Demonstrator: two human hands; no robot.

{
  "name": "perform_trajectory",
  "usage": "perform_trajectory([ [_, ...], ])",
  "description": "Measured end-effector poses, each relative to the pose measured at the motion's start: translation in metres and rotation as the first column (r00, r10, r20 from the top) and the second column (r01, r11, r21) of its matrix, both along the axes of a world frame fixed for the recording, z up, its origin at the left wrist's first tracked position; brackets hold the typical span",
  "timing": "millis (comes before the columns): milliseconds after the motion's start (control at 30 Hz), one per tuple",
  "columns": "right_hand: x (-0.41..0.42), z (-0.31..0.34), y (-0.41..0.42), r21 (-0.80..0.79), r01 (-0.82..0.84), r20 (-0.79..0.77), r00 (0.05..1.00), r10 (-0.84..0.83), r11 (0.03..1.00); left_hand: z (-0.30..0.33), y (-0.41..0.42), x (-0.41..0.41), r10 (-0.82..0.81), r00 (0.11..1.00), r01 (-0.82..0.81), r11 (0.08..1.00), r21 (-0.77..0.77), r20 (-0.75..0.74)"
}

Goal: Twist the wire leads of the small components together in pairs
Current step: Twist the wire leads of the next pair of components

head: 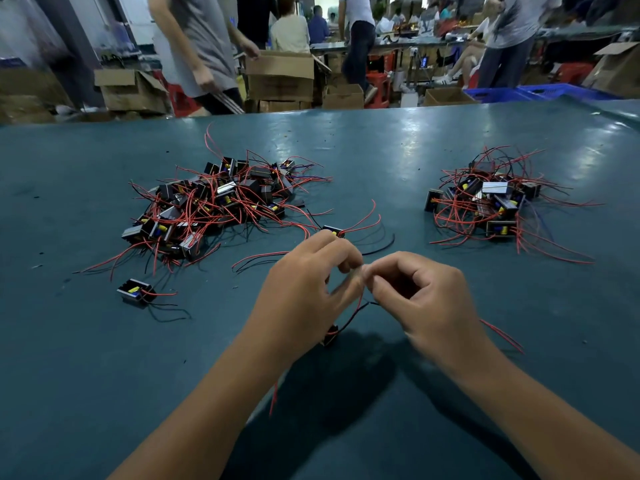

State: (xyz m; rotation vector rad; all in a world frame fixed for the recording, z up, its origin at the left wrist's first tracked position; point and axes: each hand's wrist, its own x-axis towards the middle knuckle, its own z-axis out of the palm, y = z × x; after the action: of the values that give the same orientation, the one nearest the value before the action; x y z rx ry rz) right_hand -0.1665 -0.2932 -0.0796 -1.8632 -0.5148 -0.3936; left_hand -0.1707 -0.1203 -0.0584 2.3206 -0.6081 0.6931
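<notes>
While both hands meet above the green table (398, 150), the person works on one pair of wire leads. The left hand (304, 289) has its fingers curled, and thumb and forefinger pinch the wire ends (360, 299) at the top. The right hand (415, 292) is curled in the same way and pinches the same ends from the other side, so the fingertips of the two hands almost touch. From this pinch a red and a black wire run down to a small component (330, 336), which hangs or rests just under the left palm; I cannot tell if it touches the table. A second component (334, 232) lies just behind the left knuckles, and whether its leads also go into the pinch is hidden by the fingers.

As for progress, I judge the task is at an early or middle stage. The big pile (207, 206) on the left side is loose and tangled and seems to wait for work. The smaller pile (488, 202) on the right side is probably the finished one, but from here the twists cannot be seen. One single component (133, 292) lies apart, near the front left of the big pile. Since the left pile is clearly larger, more is left than is done. Behind the table, people (197, 46) and cardboard boxes (280, 76) are visible.
</notes>
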Motion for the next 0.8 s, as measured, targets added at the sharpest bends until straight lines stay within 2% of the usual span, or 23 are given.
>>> perform_trajectory([
  [100, -0.001, 0.001, -0.001, -0.079, 0.014, 0.078, 0.997, -0.008, 0.997, 0.002, 0.002, 0.000, -0.016, 0.998, 0.019, 0.999, 0.039, -0.056],
  [167, -0.001, 0.001, -0.001, -0.132, 0.026, 0.133, 0.991, -0.009, 0.991, 0.001, 0.000, 0.000, -0.045, 0.965, 0.011, 0.991, -0.133, -0.259],
  [233, -0.002, 0.003, -0.001, -0.197, 0.031, 0.212, 0.977, 0.012, 0.980, 0.001, -0.003, 0.001, -0.143, 0.851, -0.081, 0.915, -0.395, -0.505],
  [300, -0.002, 0.003, -0.001, -0.245, 0.023, 0.251, 0.967, 0.040, 0.969, -0.001, -0.004, 0.000, -0.281, 0.693, -0.168, 0.832, -0.528, -0.663],
  [333, -0.002, 0.003, -0.002, -0.242, 0.010, 0.245, 0.968, 0.052, 0.970, -0.001, -0.002, 0.000, -0.352, 0.630, -0.184, 0.799, -0.573, -0.693],
  [367, -0.001, 0.003, -0.003, -0.221, -0.011, 0.223, 0.973, 0.061, 0.975, 0.000, 0.001, 0.001, -0.403, 0.601, -0.184, 0.771, -0.610, -0.691],
  [400, 0.000, 0.004, -0.004, -0.191, -0.034, 0.190, 0.979, 0.071, 0.981, 0.002, 0.005, 0.001, -0.436, 0.610, -0.163, 0.748, -0.644, -0.661],
  [433, 0.001, 0.004, -0.006, -0.165, -0.055, 0.150, 0.985, 0.080, 0.985, 0.002, 0.010, 0.002, -0.433, 0.666, -0.101, 0.755, -0.648, -0.608],
  [500, 0.003, 0.004, -0.010, -0.139, -0.088, 0.081, 0.992, 0.100, 0.986, 0.003, 0.019, 0.004, -0.347, 0.834, 0.098, 0.857, -0.505, -0.429],
  [533, 0.004, 0.004, -0.011, -0.130, -0.103, 0.056, 0.992, 0.111, 0.986, 0.003, 0.023, 0.005, -0.337, 0.877, 0.184, 0.895, -0.407, -0.343],
  [600, 0.005, 0.003, -0.013, -0.109, -0.130, 0.025, 0.991, 0.134, 0.985, 0.001, 0.026, 0.006, -0.340, 0.908, 0.277, 0.925, -0.259, -0.244],
  [800, 0.007, 0.000, -0.012, -0.065, -0.215, -0.020, 0.977, 0.214, 0.974, 0.002, 0.022, 0.008, -0.281, 0.957, 0.277, 0.959, -0.064, -0.066],
])
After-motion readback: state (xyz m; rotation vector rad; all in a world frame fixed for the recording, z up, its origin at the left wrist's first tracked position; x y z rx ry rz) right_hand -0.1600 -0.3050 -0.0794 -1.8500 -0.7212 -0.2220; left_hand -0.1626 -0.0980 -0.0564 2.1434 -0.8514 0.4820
